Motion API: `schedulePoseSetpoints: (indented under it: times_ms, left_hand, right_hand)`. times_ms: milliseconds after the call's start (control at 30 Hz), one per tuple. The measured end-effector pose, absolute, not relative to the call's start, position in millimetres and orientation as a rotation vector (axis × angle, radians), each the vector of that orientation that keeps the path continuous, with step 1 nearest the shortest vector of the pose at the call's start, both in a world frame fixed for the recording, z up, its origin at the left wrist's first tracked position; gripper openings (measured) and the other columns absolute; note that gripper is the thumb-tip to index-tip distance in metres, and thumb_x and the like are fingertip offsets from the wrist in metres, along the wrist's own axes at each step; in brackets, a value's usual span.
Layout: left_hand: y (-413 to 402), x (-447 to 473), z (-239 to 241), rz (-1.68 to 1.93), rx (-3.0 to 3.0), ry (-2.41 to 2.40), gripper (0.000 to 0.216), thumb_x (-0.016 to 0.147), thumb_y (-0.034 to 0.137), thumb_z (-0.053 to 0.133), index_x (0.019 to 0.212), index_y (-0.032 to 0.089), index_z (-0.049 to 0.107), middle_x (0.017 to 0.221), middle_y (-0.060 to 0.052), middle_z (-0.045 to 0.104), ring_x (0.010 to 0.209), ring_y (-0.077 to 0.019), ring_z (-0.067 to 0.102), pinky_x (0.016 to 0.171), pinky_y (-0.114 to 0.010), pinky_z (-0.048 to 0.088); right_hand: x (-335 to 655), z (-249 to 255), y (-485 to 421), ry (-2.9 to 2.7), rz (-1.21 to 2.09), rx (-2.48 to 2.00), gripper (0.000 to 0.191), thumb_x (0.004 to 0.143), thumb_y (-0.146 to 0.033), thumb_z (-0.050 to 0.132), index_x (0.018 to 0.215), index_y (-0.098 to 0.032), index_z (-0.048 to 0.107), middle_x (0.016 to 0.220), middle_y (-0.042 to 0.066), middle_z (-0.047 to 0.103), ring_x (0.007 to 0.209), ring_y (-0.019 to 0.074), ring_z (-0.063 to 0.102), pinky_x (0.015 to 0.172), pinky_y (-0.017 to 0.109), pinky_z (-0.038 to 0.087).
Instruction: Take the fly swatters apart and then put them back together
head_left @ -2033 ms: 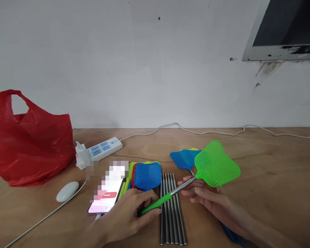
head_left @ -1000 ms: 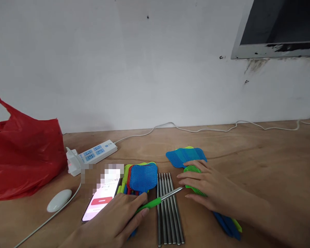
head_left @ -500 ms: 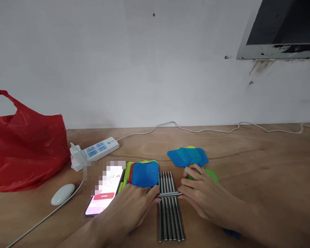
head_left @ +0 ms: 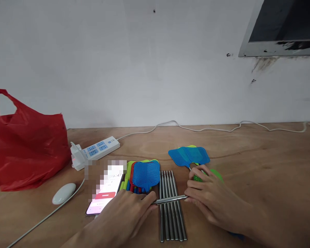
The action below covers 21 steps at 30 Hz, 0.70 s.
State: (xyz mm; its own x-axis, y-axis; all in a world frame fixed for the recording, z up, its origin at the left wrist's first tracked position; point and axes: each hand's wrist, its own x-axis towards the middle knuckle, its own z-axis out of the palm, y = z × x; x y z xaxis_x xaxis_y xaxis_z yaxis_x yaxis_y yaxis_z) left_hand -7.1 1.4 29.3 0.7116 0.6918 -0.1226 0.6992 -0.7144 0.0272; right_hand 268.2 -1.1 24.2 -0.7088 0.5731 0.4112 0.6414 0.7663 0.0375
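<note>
Holding a metal rod (head_left: 172, 199) at six o'clock, clamped by left grip (head_left: 131, 206) at its nine-o'clock end and right grip (head_left: 208, 196) at its three-o'clock end, above more rods (head_left: 174, 222) on the worktop (head_left: 258, 168).

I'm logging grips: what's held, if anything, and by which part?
A metal rod: left hand toward its thicker end, right hand at its thinner end. Whether the right also holds the green mesh can't be told.
</note>
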Motion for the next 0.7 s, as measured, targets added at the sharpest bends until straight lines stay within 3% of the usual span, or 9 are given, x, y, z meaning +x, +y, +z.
schedulePoseSetpoints:
  times_ms: [133,300,467,700]
  left_hand:
    - [2,-12,29,-0.080,2.881,1.150,0.040,0.109,0.036,0.019,0.097,0.023,0.055,0.073,-0.004,0.068,0.053,-0.0236,0.061,0.047,-0.029,0.032]
    - [2,-35,26,0.083,2.811,1.260,0.045,0.109,0.043,0.018,0.095,0.025,0.057,0.067,-0.001,0.065,0.054,-0.0213,0.061,0.048,-0.028,0.031]
    - [-1,-25,25,-0.042,2.838,1.160,0.042,0.109,0.037,0.016,0.098,0.024,0.055,0.072,-0.003,0.069,0.057,-0.0245,0.063,0.048,-0.031,0.026]
    - [2,-5,28,-0.245,2.798,1.173,0.031,0.109,0.030,0.025,0.095,0.022,0.052,0.082,-0.005,0.072,0.063,-0.0274,0.066,0.049,-0.032,0.023]
  right_hand:
    - [275,26,0,-2.526,-0.222,-0.979,0.014,0.085,-0.012,0.062,0.077,-0.023,0.061,0.080,0.001,0.069,0.089,0.0237,0.056,0.086,0.042,0.035]
    - [298,28,8,-2.502,-0.151,-1.056,0.020,0.093,-0.011,0.053,0.081,-0.023,0.063,0.081,0.002,0.069,0.089,0.0252,0.056,0.084,0.042,0.037]
    - [284,23,1,-2.495,-0.227,-0.984,0.023,0.092,-0.008,0.051,0.078,-0.022,0.062,0.078,0.002,0.068,0.083,0.0240,0.056,0.080,0.041,0.037]
    - [262,9,2,-2.544,-0.329,-0.914,0.017,0.091,-0.011,0.058,0.078,-0.020,0.064,0.076,0.000,0.068,0.080,0.0219,0.060,0.090,0.042,0.041]
